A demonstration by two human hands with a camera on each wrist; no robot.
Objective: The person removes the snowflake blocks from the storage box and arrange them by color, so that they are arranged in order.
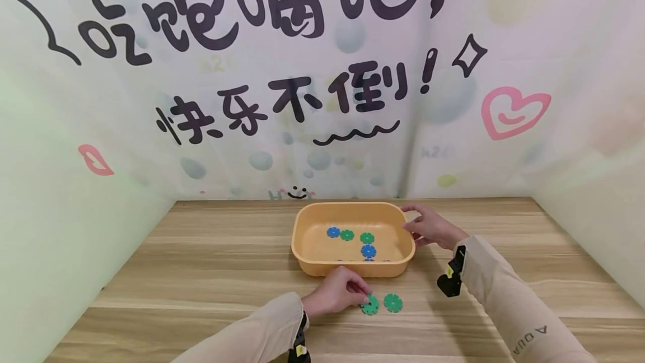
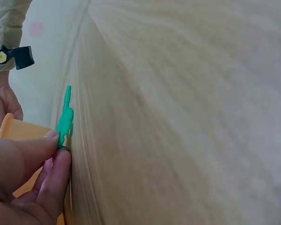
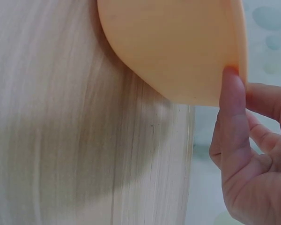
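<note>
In front of the yellow-orange plastic basin (image 1: 347, 269), my left hand (image 1: 336, 292) pinches a green notched plastic disc (image 1: 371, 308) between thumb and fingertips. The left wrist view shows this disc almost edge-on, close over the tabletop. A second green notched disc (image 1: 393, 303) lies flat on the table just to its right. My right hand (image 1: 434, 227) grips the basin's right rim, one digit on the inner side and others outside. The right wrist view has the fingers (image 3: 234, 101) pressed against the basin wall (image 3: 173, 47).
Inside the basin lie blue notched discs (image 1: 368, 251) and green ones (image 1: 367, 237), with several partly hidden by the front wall. The wood-grain table (image 1: 211, 273) meets a printed backdrop (image 1: 302, 167) behind the basin and pale side walls (image 1: 60, 228).
</note>
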